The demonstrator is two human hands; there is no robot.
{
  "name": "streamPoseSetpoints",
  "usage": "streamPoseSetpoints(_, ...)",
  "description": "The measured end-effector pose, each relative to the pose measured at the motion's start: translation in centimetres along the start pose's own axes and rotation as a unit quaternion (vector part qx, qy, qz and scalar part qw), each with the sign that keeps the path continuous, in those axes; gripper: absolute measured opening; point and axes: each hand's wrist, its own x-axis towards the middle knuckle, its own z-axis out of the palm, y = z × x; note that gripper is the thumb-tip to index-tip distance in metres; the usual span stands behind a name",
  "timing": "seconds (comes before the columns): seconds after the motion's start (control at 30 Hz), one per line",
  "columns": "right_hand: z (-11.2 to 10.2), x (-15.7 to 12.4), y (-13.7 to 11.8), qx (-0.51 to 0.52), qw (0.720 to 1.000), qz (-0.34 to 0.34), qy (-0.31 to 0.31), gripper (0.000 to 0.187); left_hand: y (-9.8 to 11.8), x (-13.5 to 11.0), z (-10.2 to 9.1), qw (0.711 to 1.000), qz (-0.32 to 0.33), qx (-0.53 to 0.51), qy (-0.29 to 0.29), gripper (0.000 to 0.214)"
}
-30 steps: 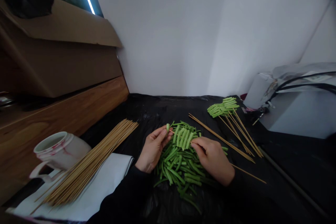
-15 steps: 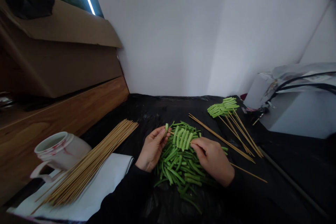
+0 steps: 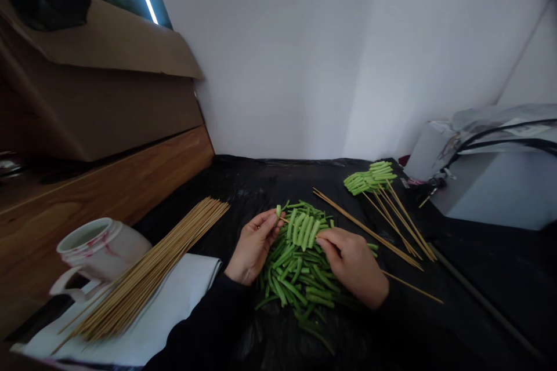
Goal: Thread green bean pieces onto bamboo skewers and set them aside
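Between the thumb and fingers of my left hand (image 3: pixel 252 248) is a short piece of green bean (image 3: pixel 278 210), at the tip of a bamboo skewer (image 3: pixel 414 288). My right hand (image 3: pixel 355 268) is closed around that skewer, just behind a row of several bean pieces (image 3: pixel 306 229) threaded side by side. The skewer's far end sticks out past my right wrist. Below both hands lies a heap of cut green beans (image 3: pixel 296 287) on black plastic sheeting.
Finished bean skewers (image 3: pixel 369 178) lie at the back right, beside loose skewers (image 3: pixel 368 229). On the left, a thick bundle of skewers (image 3: pixel 152 272) rests on white paper (image 3: pixel 191 278), next to a mug (image 3: pixel 104 249). A cardboard box (image 3: pixel 117 98) stands behind; a grey-white box (image 3: pixel 491 185) is at right.
The bean piece in my left hand has tipped and shifted very slightly at the skewer's tip. My right hand and the threaded row have hardly moved.
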Motion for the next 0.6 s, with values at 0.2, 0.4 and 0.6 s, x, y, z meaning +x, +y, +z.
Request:
streamPoseSetpoints(0.2,0.09,-0.07,0.02,-0.004,1.0,0.004,-0.005,0.025,-0.06,0.02,-0.03,1.0,0.0,-0.006,0.007,0.022)
streamPoseSetpoints(0.4,0.36,-0.19,0.02,-0.005,1.0,0.001,0.006,0.025,-0.16,-0.01,0.04,1.0,-0.018,-0.014,0.002,0.018)
streamPoseSetpoints(0.6,0.18,-0.22,-0.22,-0.007,1.0,-0.004,0.005,0.025,0.05,-0.1,0.08,0.999,-0.036,-0.032,-0.007,0.012)
